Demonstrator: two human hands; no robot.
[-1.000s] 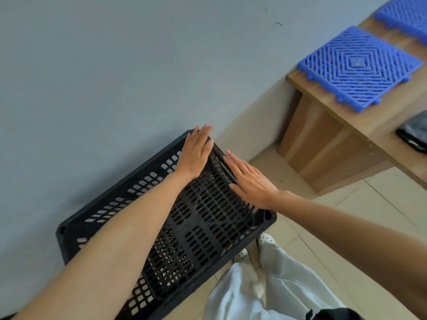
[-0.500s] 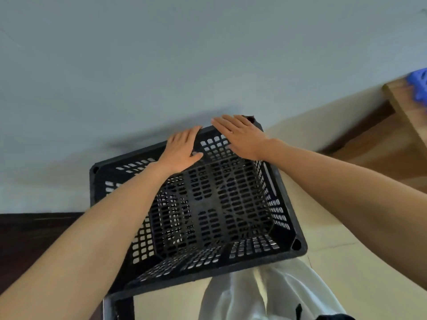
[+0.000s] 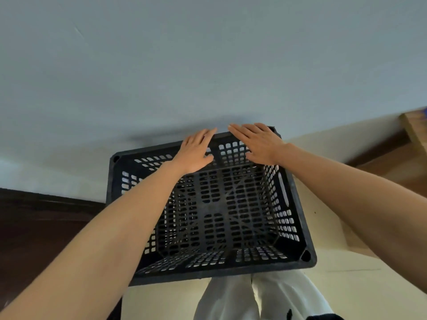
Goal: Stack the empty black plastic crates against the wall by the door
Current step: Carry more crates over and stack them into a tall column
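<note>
An empty black plastic crate with perforated walls and floor stands open side up in front of me, its far side close to the grey wall. My left hand lies flat on the far rim, fingers straight and apart. My right hand lies flat on the same rim, just to the right, near the far right corner. Neither hand curls around the rim. What the crate rests on is hidden beneath it.
A dark brown door fills the lower left. A wooden bench shows at the right edge. Pale tiled floor lies to the right of the crate. My white trousers show below the crate's near edge.
The view swung left, so the bench and blue tiles slid out to the right. Both hands moved from the crate's right side to its far rim by the wall.
</note>
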